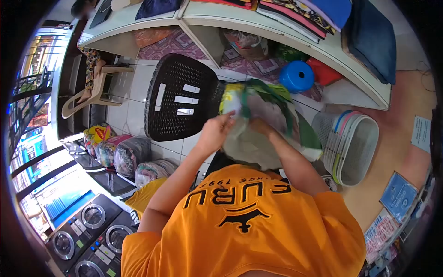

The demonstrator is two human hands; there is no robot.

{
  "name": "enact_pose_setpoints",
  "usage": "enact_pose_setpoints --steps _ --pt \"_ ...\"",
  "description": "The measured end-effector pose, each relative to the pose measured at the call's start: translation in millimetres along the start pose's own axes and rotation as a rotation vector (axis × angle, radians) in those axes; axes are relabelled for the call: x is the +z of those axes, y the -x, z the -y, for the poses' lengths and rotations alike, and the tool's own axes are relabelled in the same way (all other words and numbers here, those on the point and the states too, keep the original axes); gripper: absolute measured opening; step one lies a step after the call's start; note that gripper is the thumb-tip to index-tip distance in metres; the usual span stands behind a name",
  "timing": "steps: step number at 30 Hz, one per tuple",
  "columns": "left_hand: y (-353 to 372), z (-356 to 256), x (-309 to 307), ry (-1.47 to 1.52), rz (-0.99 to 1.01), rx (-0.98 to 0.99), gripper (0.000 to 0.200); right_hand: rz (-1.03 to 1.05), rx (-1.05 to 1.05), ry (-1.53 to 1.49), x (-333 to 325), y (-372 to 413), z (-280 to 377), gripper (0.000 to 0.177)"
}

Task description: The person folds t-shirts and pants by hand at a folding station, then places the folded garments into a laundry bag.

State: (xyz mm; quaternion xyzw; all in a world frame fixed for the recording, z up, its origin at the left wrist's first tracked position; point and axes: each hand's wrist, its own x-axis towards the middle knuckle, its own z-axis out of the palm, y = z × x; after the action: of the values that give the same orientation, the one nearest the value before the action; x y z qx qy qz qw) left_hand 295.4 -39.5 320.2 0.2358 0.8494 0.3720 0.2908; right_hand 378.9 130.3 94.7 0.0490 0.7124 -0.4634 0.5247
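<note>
In front of me is a large shopping bag [272, 150] in white, green and yellow, its upper part blurred by motion. It rests against the seat end of a black woven-pattern plastic chair [168, 76]. My left hand [218, 131] is closed at the bag's near left edge, its fingers pinched on the material beside a green strap [244, 107]. Close to it, my right hand [260, 127] is curled on the bag, with the fingertips partly hidden in the folds. What lies inside the bag I cannot make out.
Folded clothes [295, 23] lie on a white shelf counter [203, 14]. Beneath it sits a blue round stool [296, 76]. Stacked laundry baskets [355, 150] stand at right. Several filled plastic bags [131, 154] line the left floor, near a beige chair [94, 92] with a seated person's legs.
</note>
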Motion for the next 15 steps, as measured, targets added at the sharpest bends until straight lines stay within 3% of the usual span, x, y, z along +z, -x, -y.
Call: enact_pose_setpoints --steps 2,3,4,5,7,9,10,11,12,13,15 --pt "-0.1 -5.2 13.1 0.057 0.057 0.134 0.033 -0.253 0.061 0.138 -4.6 2.8 9.1 0.033" --pt "0.8 -14.8 19.0 0.028 0.207 0.072 0.037 -0.362 0.076 0.205 -3.4 7.5 19.9 0.033" --pt "4.3 -19.0 33.4 0.129 0.268 0.168 0.041 -0.480 0.025 0.240 0.6 26.9 41.5 0.032" --pt "13.0 -30.8 44.9 -0.006 0.441 0.146 0.047 -0.584 -0.013 0.265 0.3 46.8 64.3 0.032" --pt "17.4 -32.2 51.8 -0.099 0.525 0.221 0.050 -0.724 -0.152 0.315 -5.0 93.3 114.8 0.031" --pt "9.4 -31.5 30.9 0.266 0.361 0.183 0.045 -0.768 -0.274 0.369 -18.6 121.2 148.8 0.030" --pt "3.0 -28.6 6.3 0.263 0.410 0.027 0.041 -0.770 -0.319 0.402 -26.6 127.5 160.2 0.030" --pt "-0.3 -27.9 -15.6 0.177 0.231 0.058 0.037 -0.763 -0.347 0.416 -38.3 125.9 165.7 0.029" --pt "-7.8 -30.0 -41.0 0.084 0.222 -0.156 0.025 -0.746 -0.378 0.416 -49.5 119.9 166.2 0.029" --pt "-14.9 -17.5 -54.6 -0.006 0.131 -0.239 0.019 -0.727 -0.399 0.413 -57.5 113.5 167.4 0.029" --pt "-34.8 0.0 -82.4 -0.287 -0.013 -0.068 0.016 -0.653 -0.404 0.241 -62.9 80.7 133.9 0.031"
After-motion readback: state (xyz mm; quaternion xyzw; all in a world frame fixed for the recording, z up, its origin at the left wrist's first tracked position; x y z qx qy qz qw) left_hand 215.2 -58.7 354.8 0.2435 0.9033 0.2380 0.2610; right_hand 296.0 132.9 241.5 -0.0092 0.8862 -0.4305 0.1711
